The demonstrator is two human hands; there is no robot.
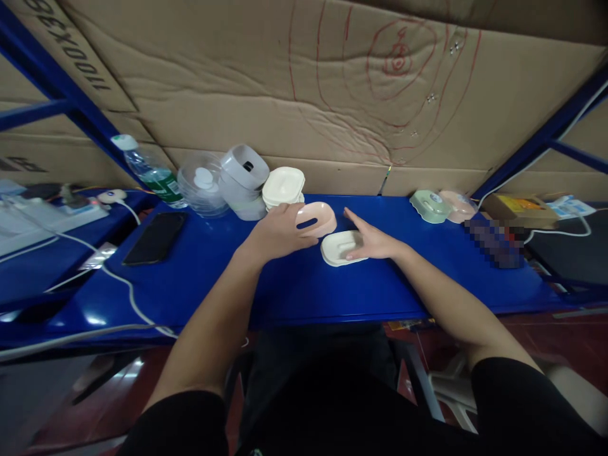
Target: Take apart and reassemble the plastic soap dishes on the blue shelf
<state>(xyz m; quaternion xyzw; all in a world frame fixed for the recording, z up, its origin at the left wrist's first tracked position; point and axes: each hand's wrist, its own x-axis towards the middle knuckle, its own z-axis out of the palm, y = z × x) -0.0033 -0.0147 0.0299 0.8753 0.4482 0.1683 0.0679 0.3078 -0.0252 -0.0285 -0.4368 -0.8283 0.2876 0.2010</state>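
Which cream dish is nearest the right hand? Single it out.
The front cream dish, on the blue table with the right hand at its edge; the other cream pieces are stacked farther back.

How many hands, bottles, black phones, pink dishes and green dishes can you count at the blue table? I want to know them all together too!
Hands: 2 (left hand, right hand)
Bottle: 1
Black phone: 1
Pink dishes: 2 (held pink dish, back-right pink dish)
Green dish: 1
Total: 7
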